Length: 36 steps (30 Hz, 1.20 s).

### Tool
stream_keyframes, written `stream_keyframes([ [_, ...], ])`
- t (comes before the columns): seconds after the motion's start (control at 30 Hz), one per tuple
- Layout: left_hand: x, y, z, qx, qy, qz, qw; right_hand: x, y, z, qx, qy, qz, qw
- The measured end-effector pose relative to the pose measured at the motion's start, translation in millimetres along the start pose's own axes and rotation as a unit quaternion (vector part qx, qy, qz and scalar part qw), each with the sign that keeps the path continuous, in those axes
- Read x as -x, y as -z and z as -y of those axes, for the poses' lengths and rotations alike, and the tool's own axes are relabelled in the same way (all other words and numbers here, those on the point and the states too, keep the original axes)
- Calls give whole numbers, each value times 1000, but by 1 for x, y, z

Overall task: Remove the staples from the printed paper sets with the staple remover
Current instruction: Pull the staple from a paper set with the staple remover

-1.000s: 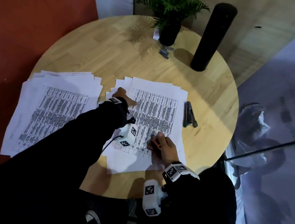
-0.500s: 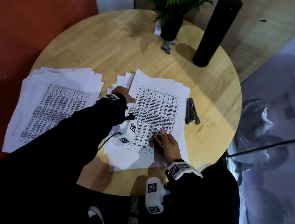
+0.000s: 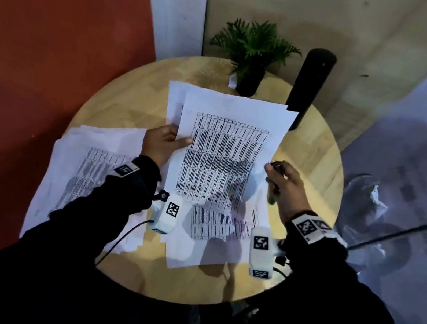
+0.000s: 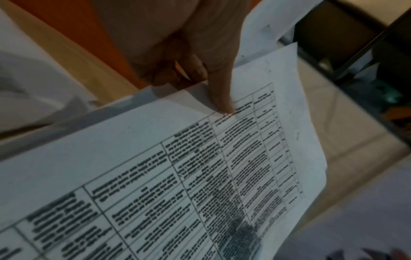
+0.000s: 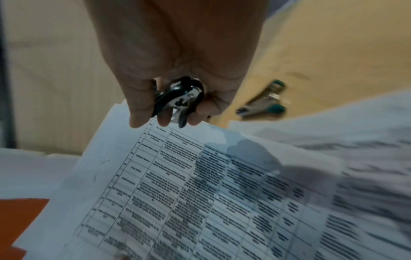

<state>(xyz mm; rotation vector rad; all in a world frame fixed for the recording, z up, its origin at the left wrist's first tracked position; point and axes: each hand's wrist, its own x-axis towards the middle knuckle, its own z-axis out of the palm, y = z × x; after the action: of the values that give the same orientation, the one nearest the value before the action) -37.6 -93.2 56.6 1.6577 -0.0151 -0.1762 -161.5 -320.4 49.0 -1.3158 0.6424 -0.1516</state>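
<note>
Presently our left hand is pinching the lifted paper set; our right hand is gripping the staple remover — we should be steadying the stapled corner first.

The scene is dim, with one warm pool of light on the round table; the walls and sleeves fall into near black. The hands throw soft shadows onto the lifted paper set, plainest in the right wrist view. Motion blur smears the print at the near and right edges. The wide lenses bend the frame edges.
</note>
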Motion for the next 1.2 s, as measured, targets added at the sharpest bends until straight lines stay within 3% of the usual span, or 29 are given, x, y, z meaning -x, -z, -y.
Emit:
stream_keyframes([
  [0.23,17,19,-73,27,-72,59,995,16,-14,110,-66,96,126,985],
  [0.3,25,29,-94,23,-104,50,993,29,-19,132,-78,134,152,976],
  [0.5,42,40,-135,35,-149,43,987,63,-26,167,-110,178,146,967],
  [0.63,61,49,-168,48,-207,4,977,92,-31,184,-105,219,181,953],
  [0.8,84,61,-227,164,-248,-7,955,120,-31,205,-119,241,210,940],
  [1.0,108,66,-267,92,-310,-6,946,132,-25,211,-117,246,183,945],
  [1.2,124,56,-270,3,-295,9,956,139,-35,202,-145,266,192,933],
])
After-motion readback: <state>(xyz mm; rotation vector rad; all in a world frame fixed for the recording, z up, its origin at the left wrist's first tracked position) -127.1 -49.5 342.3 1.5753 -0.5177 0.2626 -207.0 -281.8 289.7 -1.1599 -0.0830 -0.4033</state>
